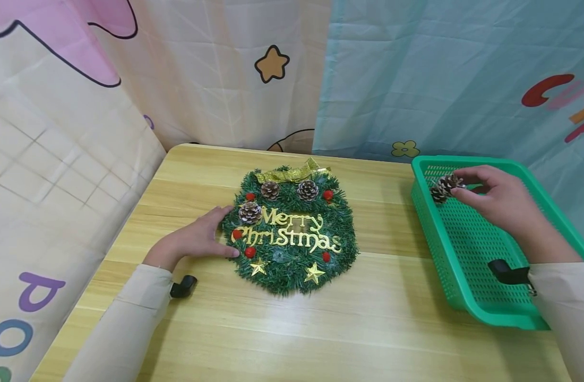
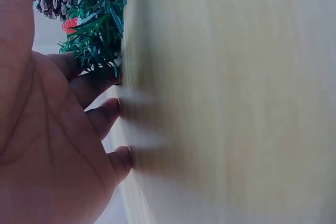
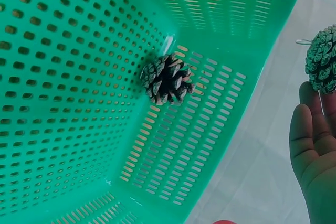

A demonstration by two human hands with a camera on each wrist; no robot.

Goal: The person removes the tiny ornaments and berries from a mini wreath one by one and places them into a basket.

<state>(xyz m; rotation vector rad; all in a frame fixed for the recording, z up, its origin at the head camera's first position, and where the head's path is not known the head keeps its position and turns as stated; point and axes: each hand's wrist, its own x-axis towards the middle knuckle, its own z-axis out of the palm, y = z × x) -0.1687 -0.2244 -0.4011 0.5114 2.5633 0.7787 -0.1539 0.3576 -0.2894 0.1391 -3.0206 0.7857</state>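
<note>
Left hand [image 1: 194, 239]: loose, probably touching our wreath [image 1: 289, 260]
Right hand [image 1: 499, 199]: we pinch a pinecone [image 3: 323, 59] at the far end of the basket [image 1: 432, 241]

Behind the wooden table [image 1: 292, 339] I see a cream curtain [image 1: 211, 79] with an orange star [image 1: 272, 64] and a blue curtain [image 1: 426, 69].

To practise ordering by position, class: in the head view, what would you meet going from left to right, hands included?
Left hand → green wreath → held pine cone → right hand. The green basket is left out because it overlaps the last two.
</note>
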